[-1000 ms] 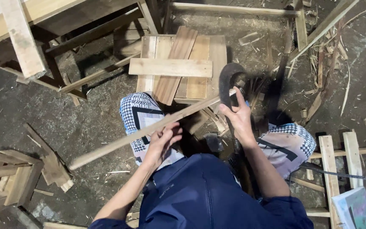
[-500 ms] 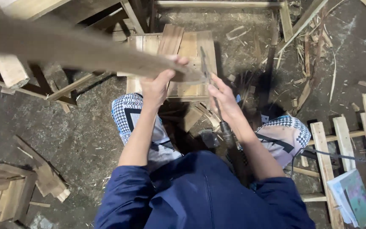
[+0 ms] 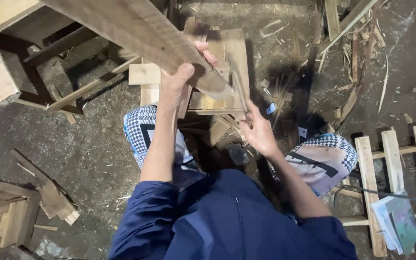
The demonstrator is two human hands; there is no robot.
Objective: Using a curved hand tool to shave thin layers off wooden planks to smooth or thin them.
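A long, flat plank of rough-sawn pale wood, its grain coarse and its face dusty, slants up toward the upper left. The left hand has its grip wrapped tight around the plank near the lower end, thumb on the near face. The right hand is closed on a thin dark blade-like tool, blurred, touching that lower end. Beneath sits a small slatted wooden crate on the gritty, splinter-strewn floor.

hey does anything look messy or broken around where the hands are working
Yes. Splintered strips and offcuts litter the dirt floor beyond the right hand. The left hand grips a rough plank.
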